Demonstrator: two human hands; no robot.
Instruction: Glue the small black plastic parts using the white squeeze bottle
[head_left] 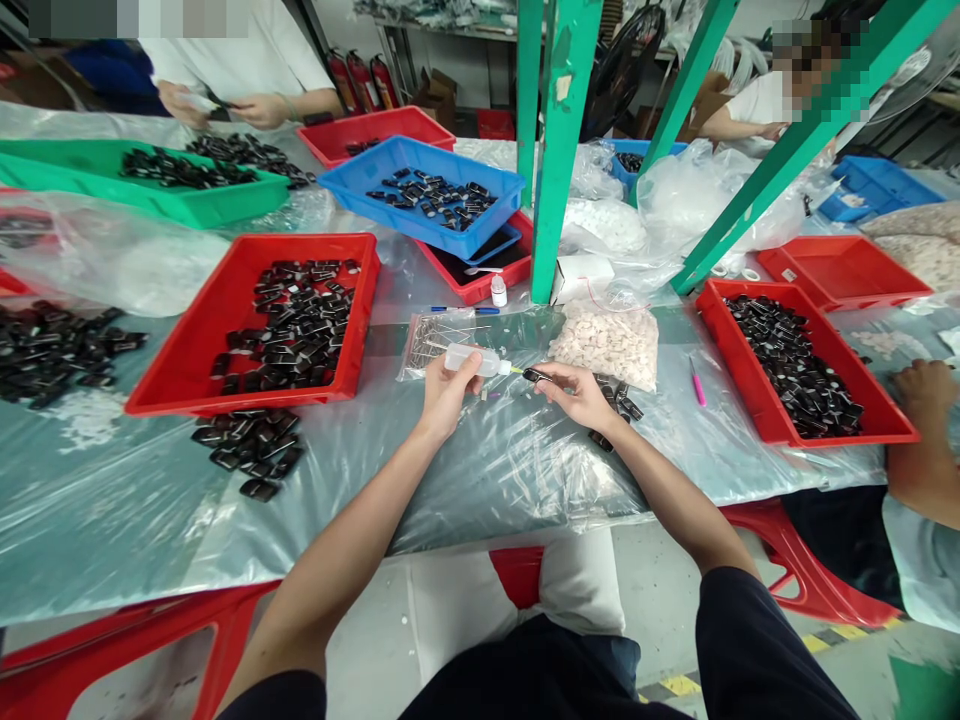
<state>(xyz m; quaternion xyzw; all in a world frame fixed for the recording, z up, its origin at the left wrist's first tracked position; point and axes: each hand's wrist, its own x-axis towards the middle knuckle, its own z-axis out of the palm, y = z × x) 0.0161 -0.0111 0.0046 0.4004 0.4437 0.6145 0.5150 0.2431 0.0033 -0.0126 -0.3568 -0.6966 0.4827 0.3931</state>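
Note:
My left hand [454,388] is closed round a translucent squeeze bottle [474,360] with a narrow tip, which points right. The tip meets or nearly meets a small black plastic part [536,376] pinched in the fingers of my right hand [577,393]. Under and beside my right wrist lies a small pile of similar black parts [621,402]. Just behind my right hand is a clear bag of small pale pieces [607,342]. Behind my left hand rests a clear bag of thin metal pins [435,340].
A red tray [142,402] of black parts stands left, with a loose pile [251,450] before it. Another red tray [896,432] is at right, near a pink pen-like tool [697,382]. A green post [553,200] rises behind my hands. A co-worker's hand [928,390] is far right.

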